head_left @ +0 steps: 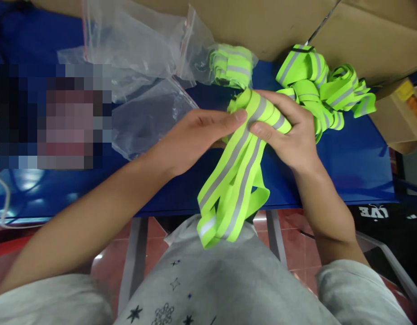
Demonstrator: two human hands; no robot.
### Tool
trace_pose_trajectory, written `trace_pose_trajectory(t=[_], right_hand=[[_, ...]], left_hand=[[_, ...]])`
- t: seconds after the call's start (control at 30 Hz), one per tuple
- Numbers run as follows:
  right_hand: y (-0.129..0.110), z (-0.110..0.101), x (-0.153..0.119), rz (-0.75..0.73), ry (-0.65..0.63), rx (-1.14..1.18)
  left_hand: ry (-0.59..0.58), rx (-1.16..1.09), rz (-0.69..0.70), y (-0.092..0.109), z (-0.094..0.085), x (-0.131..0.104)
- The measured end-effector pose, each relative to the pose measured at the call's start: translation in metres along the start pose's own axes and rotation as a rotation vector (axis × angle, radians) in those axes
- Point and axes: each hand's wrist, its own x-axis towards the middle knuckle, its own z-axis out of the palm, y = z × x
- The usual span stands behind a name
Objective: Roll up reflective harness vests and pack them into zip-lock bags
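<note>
Gripping a neon-yellow reflective band (240, 158) over the desk (357, 167): my left hand (195, 140) is partly closed, thumb pressing the band's folded top; my right hand (293, 131) curls around the coil, thumb in front. Fingers behind the band are hidden. Its loops hang past the desk's front edge, before my grey shirt (222, 271). Toward the far edge lie clear plastic bags (144, 49), a bagged bundle (233, 65) and, right of it, loose bundles (317, 85), partly covered by my right hand. Pixelation obscures the left side. White lettering on black material (387, 225) ends in "VE"; the rest is unclear. Blue surface extends from my right forearm to the right front corner.
</note>
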Motion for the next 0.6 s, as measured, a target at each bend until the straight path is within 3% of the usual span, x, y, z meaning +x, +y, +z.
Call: trace_pose_trajectory(t=[0.1,0.2,0.47,0.53,0.6], right_hand=[[0.003,-0.003,0.002,0.031,0.057,0.017],[0.004,-0.002,0.001,0.070,0.082,0.074],[0.003,0.004,-0.002,0.193,0.181,0.233],[0.003,0.003,-0.001,0.248,0.208,0.315],[0.003,0.001,-0.001,0.304,0.212,0.376]], left_hand=[[-0.019,-0.042,0.087,0.010,-0.001,0.000],[-0.029,-0.055,-0.009,0.016,0.001,0.000],[0.075,0.109,0.014,0.003,0.003,0.001],[0.048,0.046,-0.009,0.000,0.002,0.002],[-0.049,-0.048,-0.113,-0.001,0.002,0.002]])
